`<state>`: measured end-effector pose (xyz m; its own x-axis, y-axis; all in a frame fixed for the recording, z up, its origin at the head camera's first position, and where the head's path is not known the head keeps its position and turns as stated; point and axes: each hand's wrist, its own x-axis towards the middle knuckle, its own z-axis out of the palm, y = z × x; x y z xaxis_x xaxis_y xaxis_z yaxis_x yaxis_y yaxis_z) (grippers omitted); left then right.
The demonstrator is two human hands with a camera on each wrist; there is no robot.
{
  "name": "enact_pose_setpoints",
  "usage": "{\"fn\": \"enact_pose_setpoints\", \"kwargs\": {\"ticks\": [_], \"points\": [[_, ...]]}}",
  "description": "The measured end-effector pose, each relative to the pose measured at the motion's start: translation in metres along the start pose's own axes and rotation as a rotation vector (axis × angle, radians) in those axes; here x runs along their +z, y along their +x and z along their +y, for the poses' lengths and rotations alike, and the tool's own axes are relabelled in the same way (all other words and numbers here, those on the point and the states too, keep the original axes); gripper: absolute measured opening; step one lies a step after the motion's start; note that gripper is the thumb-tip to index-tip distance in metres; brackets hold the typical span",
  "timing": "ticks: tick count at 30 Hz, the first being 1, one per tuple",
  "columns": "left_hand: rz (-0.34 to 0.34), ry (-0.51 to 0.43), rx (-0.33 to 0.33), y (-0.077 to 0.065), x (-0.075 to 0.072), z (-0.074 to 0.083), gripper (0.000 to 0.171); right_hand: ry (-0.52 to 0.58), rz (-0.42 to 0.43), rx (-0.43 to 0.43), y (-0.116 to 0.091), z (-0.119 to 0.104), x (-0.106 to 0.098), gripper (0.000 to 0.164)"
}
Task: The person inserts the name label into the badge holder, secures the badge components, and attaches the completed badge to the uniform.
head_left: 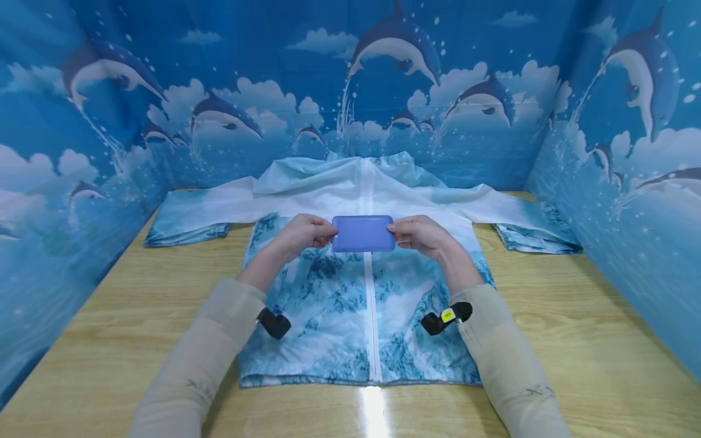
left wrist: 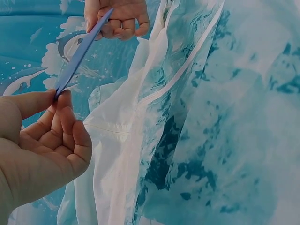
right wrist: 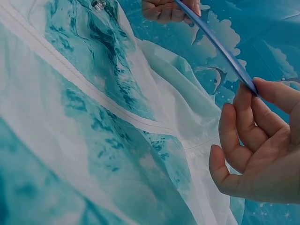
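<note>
Between both hands, a flat blue-violet rectangular plate (head_left: 364, 234) with rounded corners and a raised rim is held up over a jacket. My left hand (head_left: 306, 232) pinches its left end between thumb and fingers; my right hand (head_left: 421, 233) pinches the right end the same way. Seen edge-on in the left wrist view, the plate (left wrist: 80, 58) is thin and slightly bowed. Beneath it the white and teal patterned jacket (head_left: 323, 316) lies spread out, its white front zipper (head_left: 371, 322) running down the middle and both sleeves stretched sideways.
The jacket lies on a light wood-grain table (head_left: 547, 328). Its left sleeve end (head_left: 186, 234) and right sleeve end (head_left: 539, 234) are folded near the side walls. Blue dolphin-print curtains (head_left: 246, 55) enclose the back and both sides.
</note>
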<state>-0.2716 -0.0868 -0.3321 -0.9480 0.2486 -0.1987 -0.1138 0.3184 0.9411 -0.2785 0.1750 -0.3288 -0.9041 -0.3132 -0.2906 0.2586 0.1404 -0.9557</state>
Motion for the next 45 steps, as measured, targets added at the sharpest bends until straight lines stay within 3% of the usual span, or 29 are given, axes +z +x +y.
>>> {"fn": "enact_pose_setpoints", "kwargs": {"ticks": [11,26,31,38,45], "points": [[-0.008,-0.018,0.023,-0.005,-0.004,-0.001,0.026,-0.006,-0.009,-0.023,0.0,0.002,0.003,0.016],[-0.01,0.059,0.04,-0.02,-0.05,-0.021,0.039,-0.004,-0.01,-0.028,-0.001,0.001,-0.003,0.015],[0.023,0.084,-0.001,-0.025,-0.067,-0.027,0.042,0.002,-0.016,-0.03,-0.002,0.001,-0.004,0.018],[0.048,0.203,-0.078,-0.025,-0.092,-0.04,0.046,0.009,-0.028,-0.029,-0.003,0.001,-0.004,0.02],[0.073,0.267,-0.173,-0.023,-0.104,-0.054,0.041,0.007,-0.022,-0.026,-0.002,0.002,-0.003,0.022]]}}
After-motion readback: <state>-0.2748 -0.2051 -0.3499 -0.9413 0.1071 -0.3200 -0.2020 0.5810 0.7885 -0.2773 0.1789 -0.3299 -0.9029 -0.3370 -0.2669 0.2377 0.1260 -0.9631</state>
